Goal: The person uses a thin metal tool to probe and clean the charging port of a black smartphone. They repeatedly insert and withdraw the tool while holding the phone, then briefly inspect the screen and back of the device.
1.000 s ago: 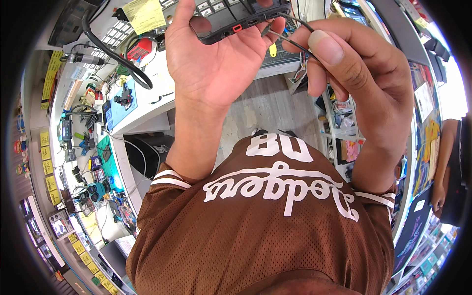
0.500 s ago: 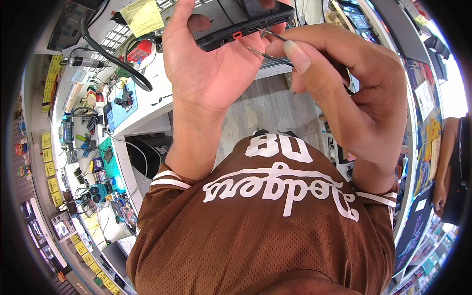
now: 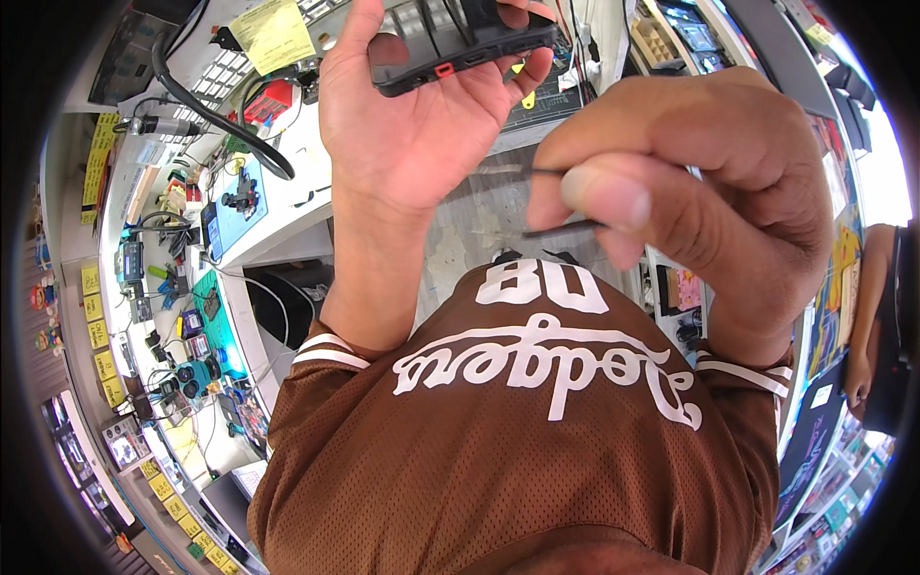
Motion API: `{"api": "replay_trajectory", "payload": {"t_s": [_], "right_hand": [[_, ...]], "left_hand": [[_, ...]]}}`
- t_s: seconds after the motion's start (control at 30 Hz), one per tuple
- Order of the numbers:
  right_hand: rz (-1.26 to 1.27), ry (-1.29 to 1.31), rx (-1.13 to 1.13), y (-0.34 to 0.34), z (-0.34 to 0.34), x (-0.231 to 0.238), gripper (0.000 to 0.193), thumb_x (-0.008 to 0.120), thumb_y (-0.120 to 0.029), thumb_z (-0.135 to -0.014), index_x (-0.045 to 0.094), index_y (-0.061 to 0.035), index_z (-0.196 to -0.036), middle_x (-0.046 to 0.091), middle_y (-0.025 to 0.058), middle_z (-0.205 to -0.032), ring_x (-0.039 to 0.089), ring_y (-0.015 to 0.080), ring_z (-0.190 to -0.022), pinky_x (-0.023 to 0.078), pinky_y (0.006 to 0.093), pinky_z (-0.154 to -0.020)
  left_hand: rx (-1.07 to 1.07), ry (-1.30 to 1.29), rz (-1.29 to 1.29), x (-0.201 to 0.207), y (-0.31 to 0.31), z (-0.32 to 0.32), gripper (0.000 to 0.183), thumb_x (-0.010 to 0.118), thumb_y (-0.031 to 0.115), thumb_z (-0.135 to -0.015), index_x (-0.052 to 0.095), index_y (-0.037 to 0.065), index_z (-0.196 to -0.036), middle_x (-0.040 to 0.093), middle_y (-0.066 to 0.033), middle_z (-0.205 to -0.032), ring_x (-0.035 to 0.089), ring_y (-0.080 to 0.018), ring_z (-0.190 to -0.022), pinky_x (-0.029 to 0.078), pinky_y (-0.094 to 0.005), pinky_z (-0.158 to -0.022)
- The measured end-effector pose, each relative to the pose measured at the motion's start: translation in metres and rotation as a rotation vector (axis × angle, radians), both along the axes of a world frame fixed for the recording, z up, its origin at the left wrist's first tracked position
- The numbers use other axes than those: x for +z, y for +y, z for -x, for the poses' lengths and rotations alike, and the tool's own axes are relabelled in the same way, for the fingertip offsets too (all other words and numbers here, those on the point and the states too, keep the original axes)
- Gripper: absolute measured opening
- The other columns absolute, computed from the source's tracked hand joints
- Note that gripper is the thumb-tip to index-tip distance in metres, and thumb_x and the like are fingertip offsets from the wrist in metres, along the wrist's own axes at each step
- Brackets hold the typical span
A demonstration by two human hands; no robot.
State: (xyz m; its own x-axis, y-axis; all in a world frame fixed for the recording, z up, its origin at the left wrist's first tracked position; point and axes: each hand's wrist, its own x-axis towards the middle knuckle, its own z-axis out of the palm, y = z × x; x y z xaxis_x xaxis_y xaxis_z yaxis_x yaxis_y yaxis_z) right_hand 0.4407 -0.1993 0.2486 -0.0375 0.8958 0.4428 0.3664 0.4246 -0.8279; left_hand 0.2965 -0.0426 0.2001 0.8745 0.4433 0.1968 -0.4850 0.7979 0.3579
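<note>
My left hand (image 3: pixel 398 144) holds up a black handheld device (image 3: pixel 470 59) with a glossy, reflective face, its thumb at the left end and fingers behind and round the far right. Along the device's near edge is a small red-rimmed slot; dark openings sit beside it. To the right and nearer to me, my right hand (image 3: pixel 714 163) pinches a pair of thin dark tweezers (image 3: pixel 561 228) between thumb and fingers. The tweezers' two prongs are spread, their tips blurred and pointing left, apart from the device. Nothing can be made out between the tips.
On the left, a white workbench (image 3: pixel 302 216) carries a blue mat (image 3: pixel 235 216), cables and small tools. A thick black cable (image 3: pixel 216 110) arcs over it. Behind the hands lies a dark work mat (image 3: pixel 556 101). Another person's arm (image 3: pixel 867 316) shows at the far right.
My right hand has drawn the tweezers away from the device's edge, toward me and to the right, and their prongs now stand wider. The device has shifted slightly left.
</note>
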Motion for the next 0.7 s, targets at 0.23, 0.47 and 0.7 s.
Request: {"api": "replay_trajectory", "payload": {"t_s": [0.23,0.47,0.7], "right_hand": [[0.061,-0.017,-0.172,0.004,0.004,-0.004,0.023,0.059,-0.010,-0.100,0.075,0.0050,-0.107,0.074,0.0074,-0.087,0.059,0.0072,-0.062,0.038,0.0227,-0.053],[0.094,0.086,-0.175,0.004,0.005,0.010,0.017,0.066,-0.009,-0.100,0.074,0.0059,-0.101,0.067,0.0068,-0.070,0.055,0.0053,-0.057,0.038,0.0232,-0.050],[0.000,-0.289,-0.355,0.008,0.023,0.020,0.018,0.064,-0.009,-0.100,0.073,0.0068,-0.097,0.063,0.0073,-0.063,0.052,0.0069,-0.051,0.037,0.0261,-0.046]], "left_hand": [[-0.001,0.067,0.137,0.005,-0.004,0.005,0.063,0.050,0.043,-0.108,0.041,-0.010,-0.141,0.060,-0.0184,-0.126,0.058,-0.0333,-0.125,0.044,-0.0507,-0.111],[-0.008,0.077,0.136,0.003,-0.002,0.001,0.058,0.054,0.039,-0.106,0.048,-0.010,-0.135,0.061,-0.0211,-0.125,0.057,-0.0323,-0.125,0.042,-0.0461,-0.113],[0.051,0.095,0.078,0.007,-0.006,-0.003,0.058,0.054,0.038,-0.106,0.047,-0.012,-0.134,0.061,-0.0210,-0.124,0.057,-0.0319,-0.123,0.044,-0.0445,-0.112]]}}
